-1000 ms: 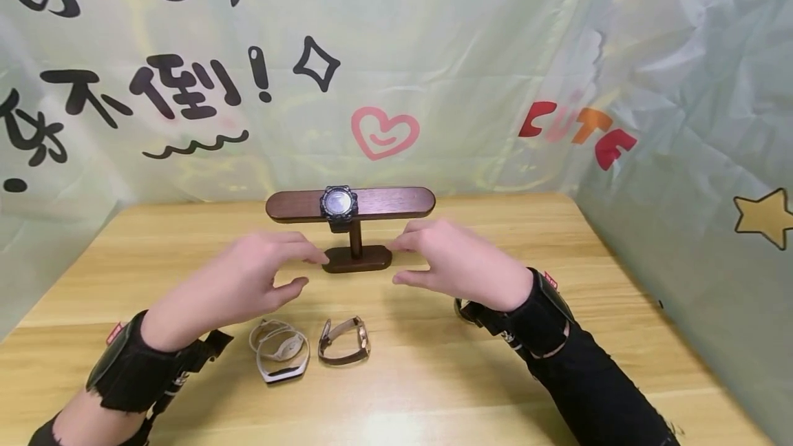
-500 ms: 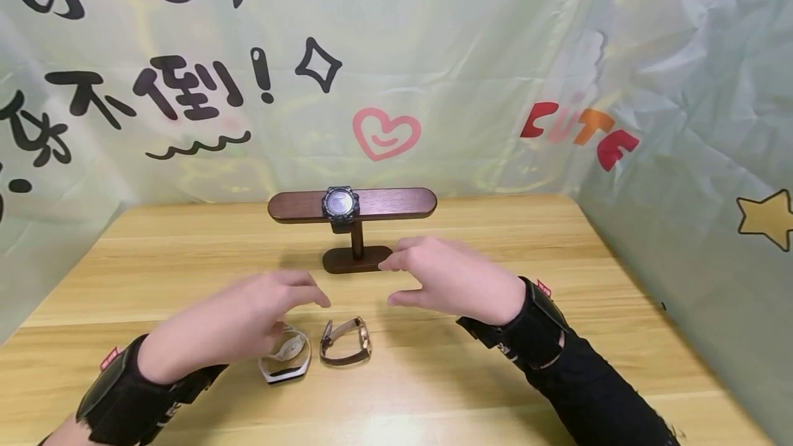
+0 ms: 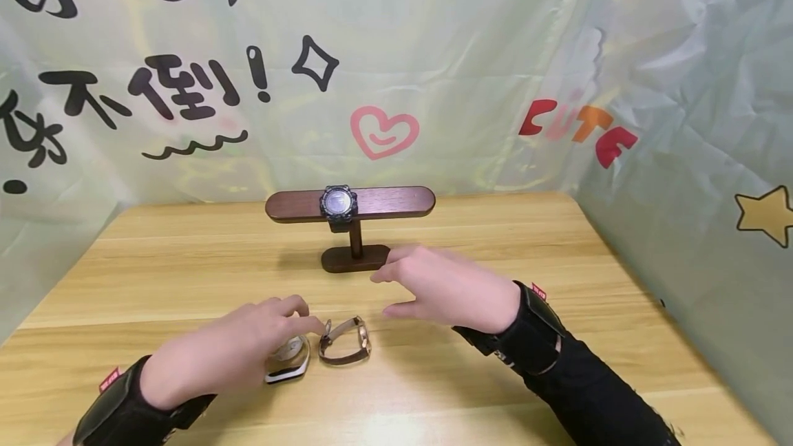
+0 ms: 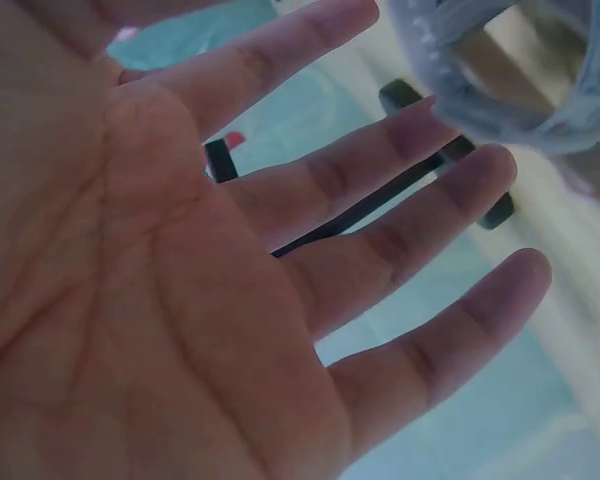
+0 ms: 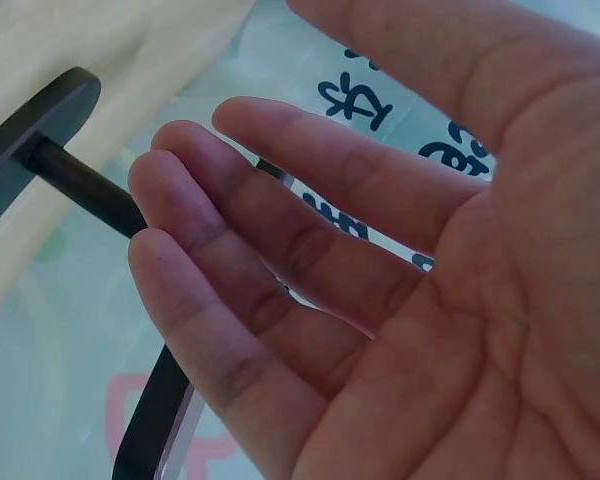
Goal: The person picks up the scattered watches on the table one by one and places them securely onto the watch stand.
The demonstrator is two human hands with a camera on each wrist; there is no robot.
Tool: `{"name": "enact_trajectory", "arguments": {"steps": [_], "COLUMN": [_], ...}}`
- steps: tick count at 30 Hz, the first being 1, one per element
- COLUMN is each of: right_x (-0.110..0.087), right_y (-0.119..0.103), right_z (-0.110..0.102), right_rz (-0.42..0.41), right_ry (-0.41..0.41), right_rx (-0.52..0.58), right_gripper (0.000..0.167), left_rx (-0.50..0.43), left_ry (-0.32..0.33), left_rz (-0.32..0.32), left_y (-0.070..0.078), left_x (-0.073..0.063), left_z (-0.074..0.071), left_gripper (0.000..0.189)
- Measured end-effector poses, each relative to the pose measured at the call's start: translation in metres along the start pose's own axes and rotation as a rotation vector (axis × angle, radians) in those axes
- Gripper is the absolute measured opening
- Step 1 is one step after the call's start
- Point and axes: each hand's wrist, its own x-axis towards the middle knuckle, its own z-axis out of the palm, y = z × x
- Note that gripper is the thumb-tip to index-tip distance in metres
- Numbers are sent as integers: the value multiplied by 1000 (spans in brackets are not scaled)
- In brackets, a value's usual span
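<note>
My left hand (image 3: 241, 343) hovers over a white-strapped watch (image 3: 291, 348), covering part of it, with fingers spread and no grip on it. In the left wrist view a pale strap (image 4: 575, 130) curves beyond the fingertips (image 4: 420, 125). Just right of the left fingers, a brown-strapped wristwatch (image 3: 348, 360) lies on its side. My right hand (image 3: 449, 288) is held above the table with loosely bent fingers, holding nothing. It partly covers the right end of the base of a dark wooden watch stand (image 3: 396, 202). A black digital watch (image 3: 338, 203) sits around the stand's bar.
A light wooden table (image 3: 526, 377) carries everything. Printed cloth (image 3: 471, 88) hangs behind it and along its right side. The white band with a black face (image 3: 287, 376) lies below the white-strapped watch.
My left hand has come down from near the stand's base towards the white-strapped watch. My right hand has dropped slightly and shifted left. The stand and watches stay in place.
</note>
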Motion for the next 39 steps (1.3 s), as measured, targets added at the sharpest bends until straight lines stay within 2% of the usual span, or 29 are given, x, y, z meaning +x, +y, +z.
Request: {"name": "enact_trajectory", "arguments": {"steps": [4, 12, 20, 33, 39], "right_x": [1, 4, 3, 5, 7], "right_y": [-2, -6, -5, -6, -6], "right_z": [5, 10, 7, 14, 15], "right_rz": [-1, -10, -13, -39, -44], "right_ry": [-27, -61, -49, -53, -53], "right_rx": [-11, -1, -1, -23, -34], "right_gripper": [43, 42, 42, 42, 41], "left_rx": [-13, 33, 50, 45, 32], "left_ry": [-23, -31, 7, -45, -58], "left_rz": [-23, -45, -30, -102, -102], "left_y": [1, 5, 4, 5, 3], "left_x": [-1, 0, -3, -1, -1], "left_z": [3, 5, 8, 14, 14], "left_gripper": [96, 90, 87, 82, 81]}}
